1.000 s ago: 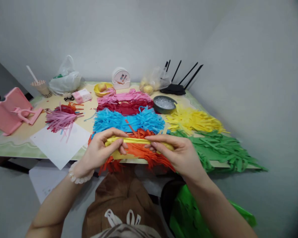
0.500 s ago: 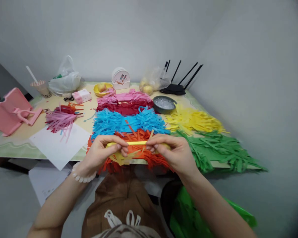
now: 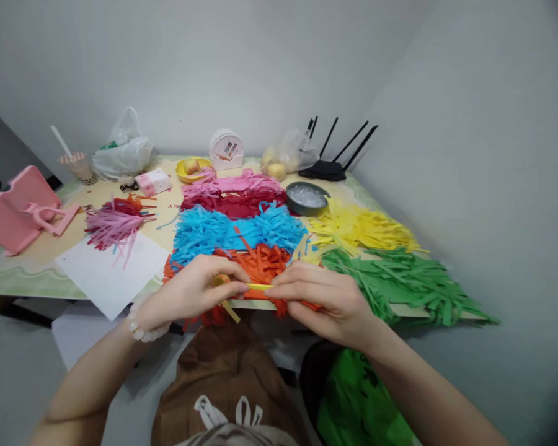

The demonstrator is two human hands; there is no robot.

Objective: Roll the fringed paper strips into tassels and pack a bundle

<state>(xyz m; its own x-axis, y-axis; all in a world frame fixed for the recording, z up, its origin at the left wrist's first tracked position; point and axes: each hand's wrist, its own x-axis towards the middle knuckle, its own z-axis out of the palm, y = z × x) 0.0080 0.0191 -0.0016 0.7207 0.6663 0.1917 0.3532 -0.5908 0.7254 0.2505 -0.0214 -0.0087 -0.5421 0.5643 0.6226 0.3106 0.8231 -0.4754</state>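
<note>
Between my two hands runs a thin twisted roll of yellow tissue paper [image 3: 259, 286]. My left hand [image 3: 203, 286], with a pale bead bracelet on its wrist, pinches one end. The other end is pinched by my right hand [image 3: 323, 297]. Loose yellow strips hang out below the left fingers and stick up above the right ones. Both hands are over the table's front edge, above fringed orange paper [image 3: 263, 263]. Just behind lies fringed blue paper [image 3: 242, 232]. My fingers hide part of the yellow paper.
Fringed green paper [image 3: 409, 279] and yellow paper [image 3: 367, 226] lie to the right. A dark bowl [image 3: 302, 207], router [image 3: 323, 170] and yellow fruit dish [image 3: 183, 172] stand behind. On the left are a pink stand [image 3: 21, 207], drink cup [image 3: 80, 168] and white sheet [image 3: 114, 282].
Both hands have moved slightly down and toward me. The yellow stretch showing between them is shorter and thinner, and my right hand has turned more palm-down.
</note>
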